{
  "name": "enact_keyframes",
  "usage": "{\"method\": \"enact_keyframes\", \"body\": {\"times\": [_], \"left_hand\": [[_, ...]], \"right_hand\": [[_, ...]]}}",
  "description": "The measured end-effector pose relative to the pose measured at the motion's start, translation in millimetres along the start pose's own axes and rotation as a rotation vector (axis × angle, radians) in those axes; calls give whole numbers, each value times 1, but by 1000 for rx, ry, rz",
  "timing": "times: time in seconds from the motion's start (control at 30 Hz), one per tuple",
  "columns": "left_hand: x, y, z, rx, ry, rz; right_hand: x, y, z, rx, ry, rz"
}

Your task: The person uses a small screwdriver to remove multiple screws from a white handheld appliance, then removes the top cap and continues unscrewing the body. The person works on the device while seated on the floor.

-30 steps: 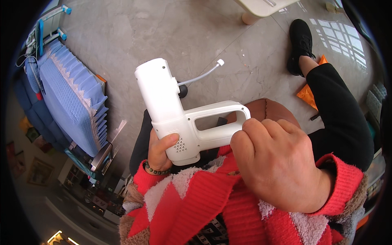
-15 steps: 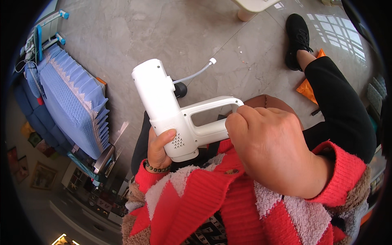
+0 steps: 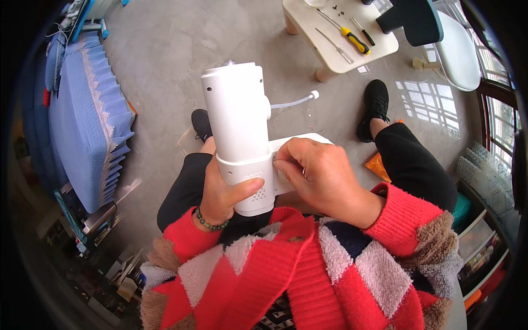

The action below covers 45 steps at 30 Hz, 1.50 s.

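My left hand (image 3: 220, 184) is wrapped round the lower part of a white handheld appliance (image 3: 236, 115), its thumb over the small vent holes. The appliance has a thick cylindrical body, screw holes and a side handle (image 3: 305, 138). From its side sticks a thin clear tube (image 3: 291, 103) with a white cap. My right hand (image 3: 324, 173) is closed in a pinch beside a small hole where the handle joins the body. Whether something tiny is between those fingertips is hidden. The hand covers much of the handle.
Ahead stands a low cream table (image 3: 308, 33) bearing a yellow-and-black screwdriver (image 3: 352, 38), a black-handled screwdriver (image 3: 366, 34), a clear-handled tool (image 3: 344, 55) and several dark screws (image 3: 336, 9). A blue-covered seat (image 3: 82, 137) is at left. An orange packet (image 3: 378, 166) lies by my right leg.
The appliance now stands more upright and has turned. My right hand has moved left from the handle's outer end to near the body. The view has lifted, showing more of the table.
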State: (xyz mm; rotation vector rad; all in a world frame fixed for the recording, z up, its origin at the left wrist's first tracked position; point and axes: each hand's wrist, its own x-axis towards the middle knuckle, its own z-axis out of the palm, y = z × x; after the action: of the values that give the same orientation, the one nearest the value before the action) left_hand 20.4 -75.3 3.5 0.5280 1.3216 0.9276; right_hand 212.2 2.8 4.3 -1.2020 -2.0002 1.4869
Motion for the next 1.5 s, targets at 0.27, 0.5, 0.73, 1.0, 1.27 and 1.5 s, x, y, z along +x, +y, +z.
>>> {"method": "enact_keyframes", "body": {"times": [0.27,0.5,0.73,1.0,1.27,1.5], "left_hand": [[-1,-3,2,-19,-16,11],[-1,-2,0,13,-28,-40],[-1,0,3,47,-39,-38],[1,2,9,-56,-42,-68],[3,0,8,-147,-41,-102],[2,2,9,-199,-23,-141]], "right_hand": [[1,-2,0,-74,-45,61],[0,-2,-1,-73,-80,126],[2,0,-3,-75,-155,183],[4,3,-4,-88,-161,192],[6,8,3,-128,-96,154],[5,10,4,-121,-83,142]]}}
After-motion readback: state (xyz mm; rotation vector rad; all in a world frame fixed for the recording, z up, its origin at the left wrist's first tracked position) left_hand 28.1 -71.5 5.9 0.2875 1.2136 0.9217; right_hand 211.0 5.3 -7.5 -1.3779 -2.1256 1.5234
